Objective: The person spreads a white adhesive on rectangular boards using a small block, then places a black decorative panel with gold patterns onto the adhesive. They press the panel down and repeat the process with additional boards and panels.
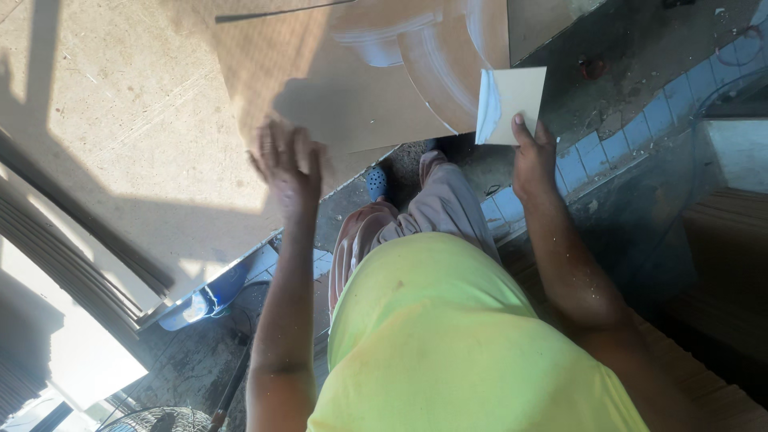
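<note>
My left hand (285, 164) lies flat, fingers spread, on the near edge of a large brown board (352, 104) that rests on a wide pale worktable (120, 136). My right hand (534, 160) grips a small square tan panel (512, 102) by its lower edge and holds it upright past the board's right corner; a white layer shows on the panel's left side. A curved brown piece with pale arcs (436, 56) lies on the board, just left of the small panel.
Below me are my yellow-green shirt (456, 344), beige trousers and a blue clog (376, 182) on a dusty concrete floor. Blue tiles (616, 136) line a ledge at right. Stacked boards (72, 248) sit under the table at left; a fan guard (156, 419) is at the bottom left.
</note>
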